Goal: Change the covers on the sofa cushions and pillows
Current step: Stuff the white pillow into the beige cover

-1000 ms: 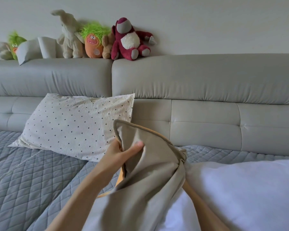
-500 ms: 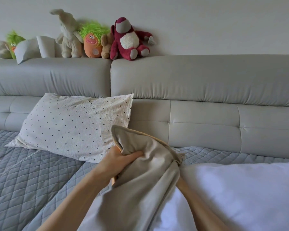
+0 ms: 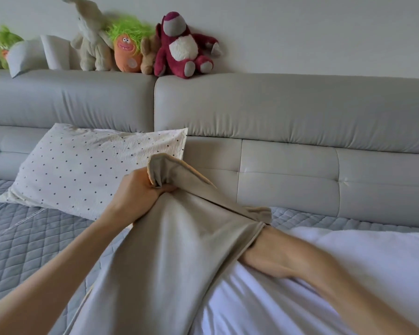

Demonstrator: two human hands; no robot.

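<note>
Beige cover (image 3: 179,250) bunched in my left hand (image 3: 140,189), fist tight near its corner, above the white pillow (image 3: 348,274). Right hand hidden inside the cover, can't tell its state. Step: sleeving the cover on; next, grab the pillow's corner through it.

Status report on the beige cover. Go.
Left hand grips the beige cover at a bunched corner. Right arm is inside the cover, hand hidden. White pillow lies bare beside it. Nothing in the way.
</note>
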